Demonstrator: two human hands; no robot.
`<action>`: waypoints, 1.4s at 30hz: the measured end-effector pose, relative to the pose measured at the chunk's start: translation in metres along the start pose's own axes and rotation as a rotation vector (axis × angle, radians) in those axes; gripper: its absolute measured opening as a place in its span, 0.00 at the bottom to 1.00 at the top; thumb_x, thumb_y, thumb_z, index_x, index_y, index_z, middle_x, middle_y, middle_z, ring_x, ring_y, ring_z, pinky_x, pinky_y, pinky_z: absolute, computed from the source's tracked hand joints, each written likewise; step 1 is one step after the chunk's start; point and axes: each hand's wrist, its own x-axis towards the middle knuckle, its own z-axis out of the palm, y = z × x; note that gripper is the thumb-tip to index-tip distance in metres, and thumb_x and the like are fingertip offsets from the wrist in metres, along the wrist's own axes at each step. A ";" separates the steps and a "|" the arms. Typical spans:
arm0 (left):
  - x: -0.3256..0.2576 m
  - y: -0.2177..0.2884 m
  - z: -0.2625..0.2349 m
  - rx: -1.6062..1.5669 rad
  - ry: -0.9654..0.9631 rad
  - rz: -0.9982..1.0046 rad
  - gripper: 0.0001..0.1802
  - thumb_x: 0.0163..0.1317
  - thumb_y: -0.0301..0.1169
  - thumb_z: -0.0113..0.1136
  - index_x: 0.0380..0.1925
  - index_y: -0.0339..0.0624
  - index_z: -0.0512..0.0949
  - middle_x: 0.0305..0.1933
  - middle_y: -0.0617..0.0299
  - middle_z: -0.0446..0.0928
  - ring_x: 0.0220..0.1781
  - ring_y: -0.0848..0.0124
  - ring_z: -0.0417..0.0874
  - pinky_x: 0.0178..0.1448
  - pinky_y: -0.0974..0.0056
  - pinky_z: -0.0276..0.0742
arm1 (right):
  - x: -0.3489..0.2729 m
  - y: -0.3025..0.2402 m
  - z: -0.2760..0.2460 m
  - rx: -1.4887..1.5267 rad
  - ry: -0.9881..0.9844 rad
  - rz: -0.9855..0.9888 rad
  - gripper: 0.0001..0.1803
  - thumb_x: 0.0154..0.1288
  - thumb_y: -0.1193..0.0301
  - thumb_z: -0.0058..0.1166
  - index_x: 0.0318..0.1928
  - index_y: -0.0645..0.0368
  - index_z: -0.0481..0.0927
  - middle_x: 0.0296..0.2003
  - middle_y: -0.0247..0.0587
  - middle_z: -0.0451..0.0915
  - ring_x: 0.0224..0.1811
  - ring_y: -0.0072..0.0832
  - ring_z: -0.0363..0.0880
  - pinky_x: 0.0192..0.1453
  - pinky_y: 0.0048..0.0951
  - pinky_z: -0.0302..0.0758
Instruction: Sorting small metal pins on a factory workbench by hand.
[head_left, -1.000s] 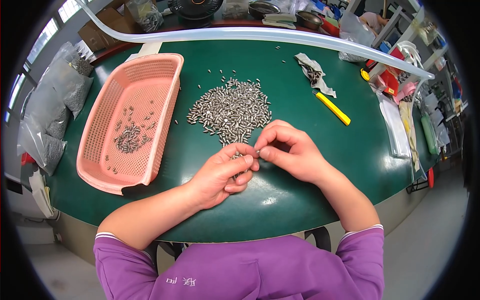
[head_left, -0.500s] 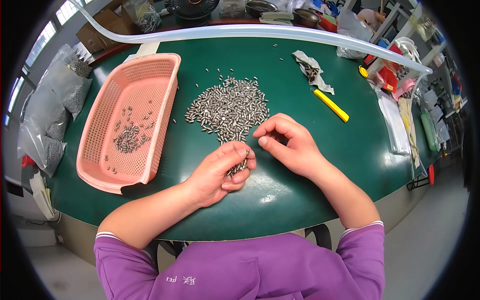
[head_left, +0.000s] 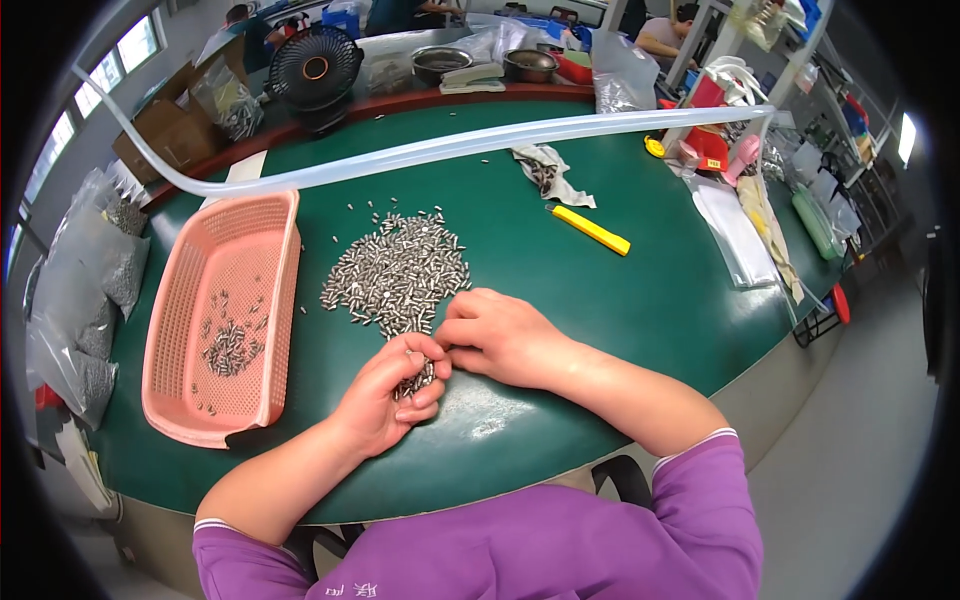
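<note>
Resting near the table edge (head_left: 640,400), both hands (head_left: 385,400) cup pins (head_left: 418,381).

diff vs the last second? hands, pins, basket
Left hand keeps its cupped bunch of pins. Right hand pulled away from it briefly, then came back to touch at the fingertips. Loose pin pile, pink basket and yellow cutter unchanged.
</note>
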 end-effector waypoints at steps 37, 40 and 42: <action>0.000 -0.004 -0.001 0.062 0.034 -0.011 0.09 0.67 0.33 0.54 0.41 0.43 0.67 0.36 0.61 0.71 0.25 0.81 0.64 0.20 0.79 0.52 | 0.007 -0.018 -0.015 0.251 0.068 0.016 0.05 0.55 0.75 0.61 0.34 0.57 0.79 0.31 0.34 0.76 0.37 0.30 0.75 0.40 0.29 0.73; 0.000 -0.004 0.000 0.067 0.044 -0.001 0.08 0.67 0.32 0.53 0.41 0.43 0.67 0.36 0.61 0.71 0.25 0.81 0.63 0.20 0.79 0.52 | 0.008 -0.017 -0.015 0.291 0.086 -0.029 0.06 0.55 0.75 0.60 0.35 0.57 0.79 0.31 0.34 0.77 0.37 0.29 0.76 0.40 0.28 0.73; 0.001 -0.003 -0.003 0.045 -0.004 0.012 0.07 0.68 0.32 0.51 0.41 0.42 0.69 0.36 0.61 0.70 0.24 0.81 0.62 0.20 0.79 0.52 | 0.008 -0.014 -0.011 0.354 0.138 0.135 0.06 0.56 0.73 0.60 0.36 0.56 0.80 0.31 0.36 0.77 0.36 0.33 0.76 0.42 0.32 0.72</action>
